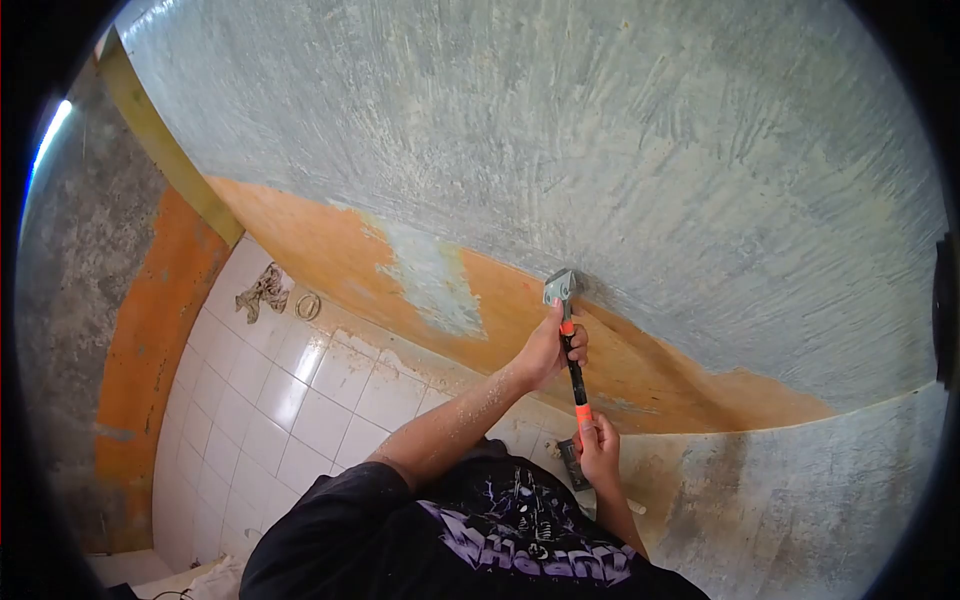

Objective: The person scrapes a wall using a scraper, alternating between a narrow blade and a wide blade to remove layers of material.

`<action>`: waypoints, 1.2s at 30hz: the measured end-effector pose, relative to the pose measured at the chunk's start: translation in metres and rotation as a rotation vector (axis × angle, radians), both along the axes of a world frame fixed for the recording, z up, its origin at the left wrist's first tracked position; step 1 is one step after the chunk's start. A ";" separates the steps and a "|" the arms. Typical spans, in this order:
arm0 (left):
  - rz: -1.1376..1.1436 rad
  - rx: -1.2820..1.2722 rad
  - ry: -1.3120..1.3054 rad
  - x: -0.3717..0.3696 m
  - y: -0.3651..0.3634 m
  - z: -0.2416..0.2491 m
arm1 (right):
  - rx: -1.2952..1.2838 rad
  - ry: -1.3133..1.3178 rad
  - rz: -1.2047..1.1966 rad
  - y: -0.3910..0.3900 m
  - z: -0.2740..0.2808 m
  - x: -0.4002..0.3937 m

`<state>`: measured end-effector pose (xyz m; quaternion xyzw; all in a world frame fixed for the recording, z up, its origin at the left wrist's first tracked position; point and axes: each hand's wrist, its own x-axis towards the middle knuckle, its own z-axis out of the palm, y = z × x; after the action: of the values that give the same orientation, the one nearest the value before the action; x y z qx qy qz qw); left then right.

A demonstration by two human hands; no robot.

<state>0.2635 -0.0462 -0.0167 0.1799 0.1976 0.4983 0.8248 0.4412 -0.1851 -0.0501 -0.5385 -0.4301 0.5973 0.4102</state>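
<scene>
A long-handled scraper (576, 385) with a grey head and a black and orange handle is held by both my hands. Its head (561, 286) rests against the wall where bare grey plaster (500, 190) meets orange paint (510, 295). My left hand (545, 350) wraps the handle just below the head, thumb pointing up toward it. Lower down, my right hand (598, 452) is closed round the orange end of the handle. Pale dust specks cover my left forearm.
A crumpled cloth (264, 292) and a ring-shaped roll (308, 306) lie on the white tiled floor (315, 400). Scraped debris (400, 362) lines the wall's base. A dark object (572, 465), partly hidden, is behind my right hand. Another partly orange wall (155, 310) stands left.
</scene>
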 end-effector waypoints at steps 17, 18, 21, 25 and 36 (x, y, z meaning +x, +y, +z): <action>0.103 0.013 -0.029 -0.011 0.003 0.002 | 0.207 -0.280 -0.002 0.013 0.006 -0.014; 0.087 0.004 -0.044 -0.016 0.004 0.002 | 0.228 -0.317 -0.004 0.015 0.005 -0.018; 0.105 0.019 -0.017 -0.038 0.007 0.006 | 0.228 -0.383 -0.011 0.019 0.010 -0.038; 0.100 0.051 -0.045 -0.048 0.008 0.004 | 0.237 -0.383 -0.038 0.019 0.008 -0.044; -0.105 0.015 -0.057 -0.027 0.003 -0.001 | 0.190 -0.432 -0.108 -0.003 0.006 -0.016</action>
<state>0.2364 -0.0429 -0.0174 0.1819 0.1605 0.4609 0.8536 0.4250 -0.1879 -0.0438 -0.6350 -0.5326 0.4025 0.3888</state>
